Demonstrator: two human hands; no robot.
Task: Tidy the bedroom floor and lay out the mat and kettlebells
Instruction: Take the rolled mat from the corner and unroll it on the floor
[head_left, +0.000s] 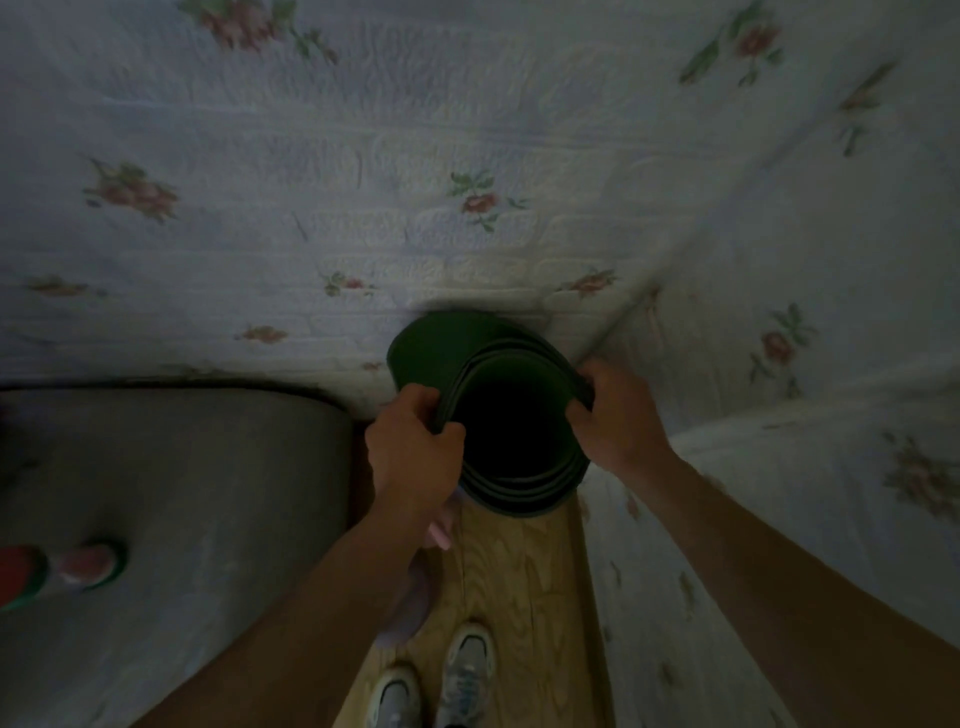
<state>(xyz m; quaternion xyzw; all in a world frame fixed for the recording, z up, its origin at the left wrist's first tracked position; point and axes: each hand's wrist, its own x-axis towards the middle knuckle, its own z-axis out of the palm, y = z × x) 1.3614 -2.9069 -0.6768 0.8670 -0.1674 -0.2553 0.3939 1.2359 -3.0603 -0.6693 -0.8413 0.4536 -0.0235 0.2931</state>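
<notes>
A rolled green mat (415, 353) stands on end, seen straight down its dark hollow core, with its coiled layers loose and the outer flap bulging toward the floral quilt (467, 156). The left hand (410, 452) clamps the roll's left rim, fingers curled over the layers. The right hand (618, 415) grips the right rim in the same way. The mat hangs over a narrow strip of wooden floor (519, 571) between a grey cushion (182, 493) on the left and more quilt on the right (whether its lower end touches the floor cannot be told). Two pale shoes (467, 670) stand on the floor below. A pink thing (439, 530) peeks from beneath the left wrist, too blurred to identify.
</notes>
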